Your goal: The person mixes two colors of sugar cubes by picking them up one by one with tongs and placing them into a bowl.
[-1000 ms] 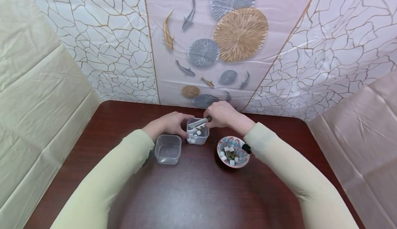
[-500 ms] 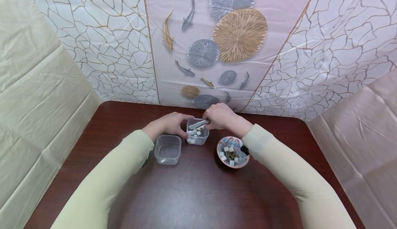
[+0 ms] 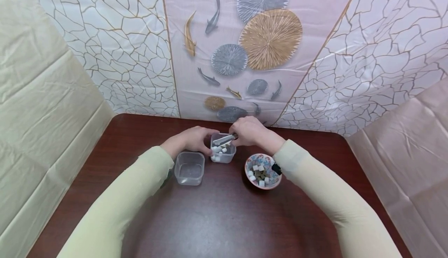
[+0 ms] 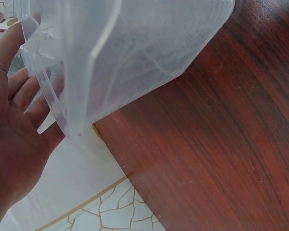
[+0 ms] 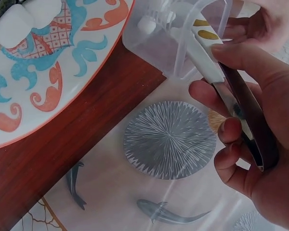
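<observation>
My left hand (image 3: 193, 138) holds a clear plastic container (image 3: 224, 158) by its left side, thumb at the near side and fingers toward the back. White cubes (image 3: 224, 150) and some dark pieces lie inside it. From the right, my right hand (image 3: 247, 130) grips a pair of tongs (image 3: 224, 139) with dark handles and white ends, which reach down into that container. In the right wrist view the tongs (image 5: 248, 113) lie between thumb and fingers. A second clear container (image 4: 135, 53) partly covers the left hand (image 4: 19, 120) in the left wrist view.
That second container (image 3: 189, 182), bare inside, stands just left and nearer. A patterned bowl (image 3: 276, 182) with white cubes and brownish-green pieces stands below my right wrist. The dark wood table (image 3: 217, 219) meets a patterned cloth wall (image 3: 229, 98) at the back.
My right hand with the tongs has dipped slightly toward me. The left hand, the containers and the bowl have stayed in place.
</observation>
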A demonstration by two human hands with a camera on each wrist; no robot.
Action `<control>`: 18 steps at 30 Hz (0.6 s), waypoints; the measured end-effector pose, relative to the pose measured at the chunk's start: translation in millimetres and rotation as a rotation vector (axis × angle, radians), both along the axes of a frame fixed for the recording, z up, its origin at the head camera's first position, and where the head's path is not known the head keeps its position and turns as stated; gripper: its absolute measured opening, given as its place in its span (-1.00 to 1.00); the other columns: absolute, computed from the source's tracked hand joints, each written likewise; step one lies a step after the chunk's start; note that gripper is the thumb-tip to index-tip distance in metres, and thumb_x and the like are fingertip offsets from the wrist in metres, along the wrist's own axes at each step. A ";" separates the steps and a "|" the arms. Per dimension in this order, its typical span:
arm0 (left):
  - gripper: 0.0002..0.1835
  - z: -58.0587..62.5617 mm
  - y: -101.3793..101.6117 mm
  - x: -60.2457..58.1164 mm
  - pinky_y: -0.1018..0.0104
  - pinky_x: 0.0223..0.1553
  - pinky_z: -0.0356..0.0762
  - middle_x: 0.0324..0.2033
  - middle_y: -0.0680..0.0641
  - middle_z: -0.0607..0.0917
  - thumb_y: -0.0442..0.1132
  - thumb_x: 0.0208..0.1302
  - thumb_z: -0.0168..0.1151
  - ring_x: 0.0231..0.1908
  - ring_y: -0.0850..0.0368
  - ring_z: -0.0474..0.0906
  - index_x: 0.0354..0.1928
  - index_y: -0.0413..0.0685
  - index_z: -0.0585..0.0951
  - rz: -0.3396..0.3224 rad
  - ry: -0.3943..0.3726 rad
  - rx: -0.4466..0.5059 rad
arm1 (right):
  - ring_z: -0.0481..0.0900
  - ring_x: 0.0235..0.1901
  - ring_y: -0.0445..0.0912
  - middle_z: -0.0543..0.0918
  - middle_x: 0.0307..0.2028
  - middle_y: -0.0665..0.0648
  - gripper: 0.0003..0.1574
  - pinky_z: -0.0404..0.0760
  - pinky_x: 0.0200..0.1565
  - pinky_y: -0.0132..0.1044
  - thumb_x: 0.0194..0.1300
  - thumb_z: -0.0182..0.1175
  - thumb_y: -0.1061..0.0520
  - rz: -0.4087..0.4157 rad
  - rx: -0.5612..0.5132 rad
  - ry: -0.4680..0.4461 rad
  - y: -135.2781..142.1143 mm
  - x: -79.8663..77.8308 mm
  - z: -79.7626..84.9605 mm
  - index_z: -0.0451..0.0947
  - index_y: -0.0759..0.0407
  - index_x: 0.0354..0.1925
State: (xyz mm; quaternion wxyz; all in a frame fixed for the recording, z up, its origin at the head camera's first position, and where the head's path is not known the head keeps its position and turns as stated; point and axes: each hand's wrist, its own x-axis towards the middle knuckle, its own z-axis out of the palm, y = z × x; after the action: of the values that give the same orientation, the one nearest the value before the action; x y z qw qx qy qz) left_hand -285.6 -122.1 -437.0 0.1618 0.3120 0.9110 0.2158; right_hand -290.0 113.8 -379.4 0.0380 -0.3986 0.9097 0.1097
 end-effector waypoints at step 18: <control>-0.05 1.0 0.8 1.1 0.05 0.40 0.47 0.32 -0.17 0.67 -0.03 0.19 0.60 0.33 -0.05 0.58 0.59 -0.07 0.40 0.001 0.005 -0.009 | 0.57 -0.49 -0.11 0.69 -0.50 -0.10 -0.86 0.55 -0.41 -0.12 0.30 0.49 -0.05 0.061 -0.114 0.041 16.8 13.4 12.2 0.78 -0.08 -0.37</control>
State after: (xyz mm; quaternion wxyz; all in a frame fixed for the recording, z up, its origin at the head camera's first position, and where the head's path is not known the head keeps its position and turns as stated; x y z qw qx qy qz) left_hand -284.6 -121.4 -436.0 0.1608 0.3113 0.9126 0.2108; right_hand -276.6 130.5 -367.1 -0.0067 -0.4254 0.9025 0.0669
